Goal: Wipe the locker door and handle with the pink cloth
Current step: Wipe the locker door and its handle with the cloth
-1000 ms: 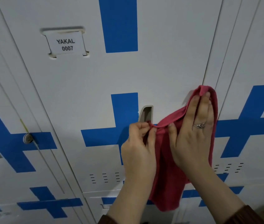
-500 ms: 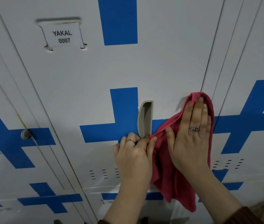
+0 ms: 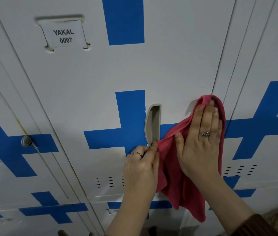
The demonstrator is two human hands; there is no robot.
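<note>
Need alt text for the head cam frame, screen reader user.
A person's right hand presses a pink cloth flat against a white locker door with blue crosses, just right of its beige handle. The left hand pinches the cloth's edge below the handle. A label above reads YAKAL 0007.

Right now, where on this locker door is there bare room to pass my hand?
Bare: on the locker door, the stretch between name label, blue cross and handle; also right of the upper blue bar. Crowded: beside the handle, where left hand, right hand and pink cloth bunch.
</note>
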